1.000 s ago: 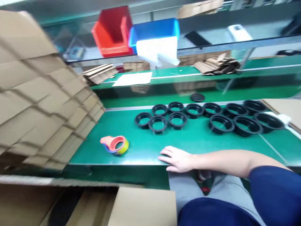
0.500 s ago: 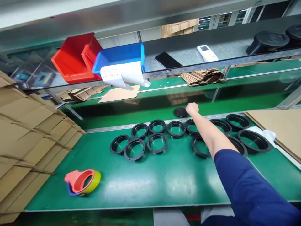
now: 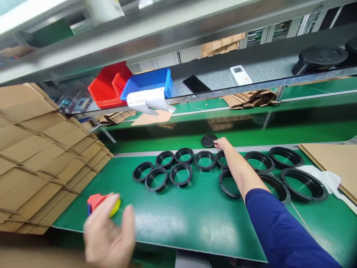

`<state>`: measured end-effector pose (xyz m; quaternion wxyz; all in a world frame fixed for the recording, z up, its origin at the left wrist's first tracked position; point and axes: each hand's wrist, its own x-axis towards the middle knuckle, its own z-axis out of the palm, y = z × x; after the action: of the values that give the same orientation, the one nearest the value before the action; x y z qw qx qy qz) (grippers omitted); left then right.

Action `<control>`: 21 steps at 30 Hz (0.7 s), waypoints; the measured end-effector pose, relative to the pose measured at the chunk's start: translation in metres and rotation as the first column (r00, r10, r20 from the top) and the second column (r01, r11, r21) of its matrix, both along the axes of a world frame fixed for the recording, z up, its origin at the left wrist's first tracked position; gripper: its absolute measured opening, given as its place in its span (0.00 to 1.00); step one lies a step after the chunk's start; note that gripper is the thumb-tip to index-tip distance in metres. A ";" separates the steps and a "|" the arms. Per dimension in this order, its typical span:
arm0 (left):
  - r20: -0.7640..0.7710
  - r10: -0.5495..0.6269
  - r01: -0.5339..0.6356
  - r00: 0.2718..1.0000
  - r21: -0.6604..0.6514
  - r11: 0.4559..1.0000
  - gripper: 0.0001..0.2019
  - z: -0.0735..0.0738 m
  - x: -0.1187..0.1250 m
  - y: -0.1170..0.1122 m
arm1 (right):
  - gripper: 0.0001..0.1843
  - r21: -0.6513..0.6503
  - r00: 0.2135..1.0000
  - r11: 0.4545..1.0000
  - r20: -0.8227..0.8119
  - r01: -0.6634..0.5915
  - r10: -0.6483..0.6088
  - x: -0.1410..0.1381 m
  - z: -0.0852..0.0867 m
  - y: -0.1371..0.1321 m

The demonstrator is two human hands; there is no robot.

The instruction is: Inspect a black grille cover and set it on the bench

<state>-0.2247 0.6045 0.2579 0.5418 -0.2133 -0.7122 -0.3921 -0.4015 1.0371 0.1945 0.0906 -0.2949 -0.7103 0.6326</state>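
My right hand (image 3: 221, 142) is stretched out over the far side of the bench, its fingers closed on the near right edge of a flat black round lid (image 3: 208, 140). Below that arm stand several black rings (image 3: 205, 160), some partly hidden by the forearm. My left hand (image 3: 110, 232), blurred by motion, is raised at the lower left with thumb and fingers apart and nothing in it. Just behind it is a red tape dispenser (image 3: 96, 201) with yellow tape, mostly covered by that hand.
Stacked folded cardboard (image 3: 41, 156) fills the left side. Along the shelf sit a red bin (image 3: 104, 87), a blue bin (image 3: 147, 80), a phone (image 3: 196, 84) and a white remote (image 3: 240, 75). A cardboard sheet (image 3: 331, 160) and white cloth (image 3: 320, 176) lie at right.
My left hand has come into view at the lower left, in front of the tape dispenser. My right hand stays at the black lid, and its fingers now show on the edge. The view has shifted.
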 end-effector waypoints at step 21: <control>-0.241 -0.963 -0.139 -0.123 0.965 -0.224 0.36 -0.099 0.035 0.118 | 0.29 -0.030 0.794 0.818 -0.263 -0.574 0.548 0.256 -0.067 -0.151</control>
<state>-0.1893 0.7220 0.1591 -0.2578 0.0187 -0.2009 -0.9449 -0.1453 0.8858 0.1273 -0.0312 0.0040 -0.7139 0.6995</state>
